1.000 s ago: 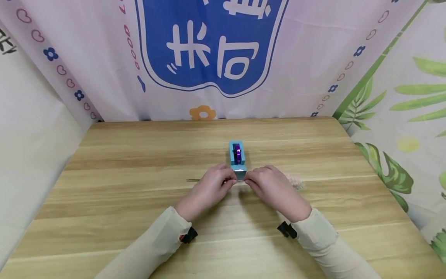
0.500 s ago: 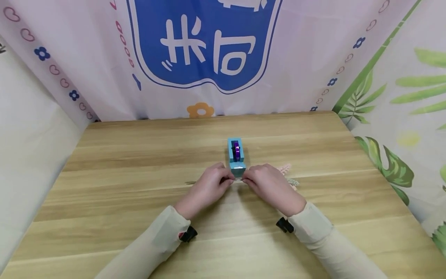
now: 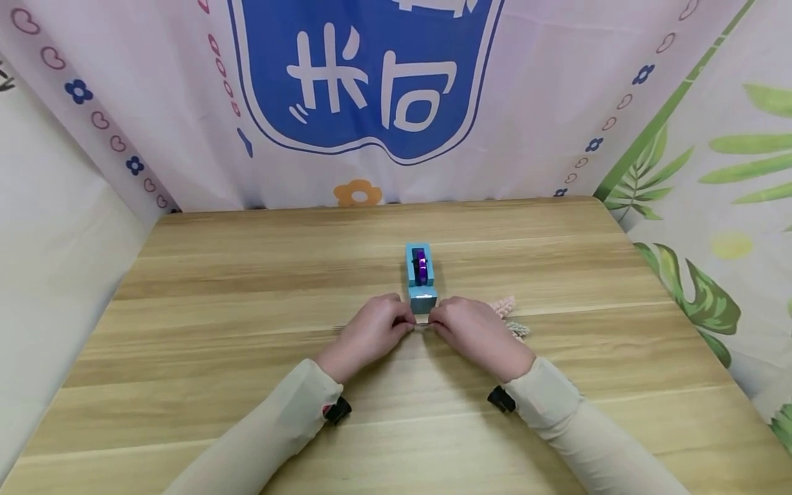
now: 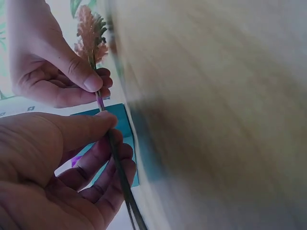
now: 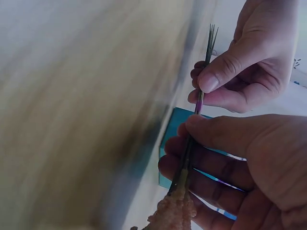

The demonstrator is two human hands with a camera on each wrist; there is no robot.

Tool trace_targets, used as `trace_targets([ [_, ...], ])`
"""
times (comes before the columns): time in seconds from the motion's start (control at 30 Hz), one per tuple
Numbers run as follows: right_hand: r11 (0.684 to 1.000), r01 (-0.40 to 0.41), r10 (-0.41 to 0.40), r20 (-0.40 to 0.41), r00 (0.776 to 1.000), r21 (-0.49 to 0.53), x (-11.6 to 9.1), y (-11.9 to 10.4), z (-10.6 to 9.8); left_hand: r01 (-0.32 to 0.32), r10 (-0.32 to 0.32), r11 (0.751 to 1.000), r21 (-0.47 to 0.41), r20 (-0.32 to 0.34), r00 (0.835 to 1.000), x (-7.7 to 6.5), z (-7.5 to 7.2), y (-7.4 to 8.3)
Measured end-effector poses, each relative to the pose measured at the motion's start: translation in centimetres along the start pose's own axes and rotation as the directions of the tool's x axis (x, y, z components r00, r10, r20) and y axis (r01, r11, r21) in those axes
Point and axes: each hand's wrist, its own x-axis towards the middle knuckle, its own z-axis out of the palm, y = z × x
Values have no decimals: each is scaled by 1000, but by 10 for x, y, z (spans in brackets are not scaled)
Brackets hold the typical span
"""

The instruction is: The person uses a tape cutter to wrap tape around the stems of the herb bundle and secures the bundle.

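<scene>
A bunch of artificial flowers [image 3: 504, 306] with pink and grey-green heads lies crosswise between both hands, heads to the right. My left hand [image 3: 370, 331] pinches its thin dark stems [image 4: 122, 173] between thumb and fingers. Nearer the heads, my right hand [image 3: 479, 335] pinches the same stems. A short band of purple tape [image 5: 199, 106] shows on the stems in the gap between the hands. Just beyond the fingertips stands a light-blue tape dispenser [image 3: 423, 300], its front end toward me. A shiny purple tape roll [image 3: 422, 267] sits in it.
The wooden table [image 3: 247, 289] reaches back to a printed cloth backdrop [image 3: 520, 124]. A leaf-patterned cloth [image 3: 730, 227] hangs at the right and a plain pale one [image 3: 56, 227] at the left.
Both hands have drawn slightly toward me with the stems, widening the gap to the dispenser. More of the flower heads shows past the right hand. The head view has shifted a little.
</scene>
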Motion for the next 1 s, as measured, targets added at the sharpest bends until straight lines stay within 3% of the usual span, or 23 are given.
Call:
trace_targets([
  [0.3,999,28,-28,-7,1000,25,1,-2,8,25,-26,999,35,26,999,-3,2,-2],
  [1.0,999,-9,9,1,1000,39,-2,-4,15,62,-67,996,57,91,994,0,4,-1],
])
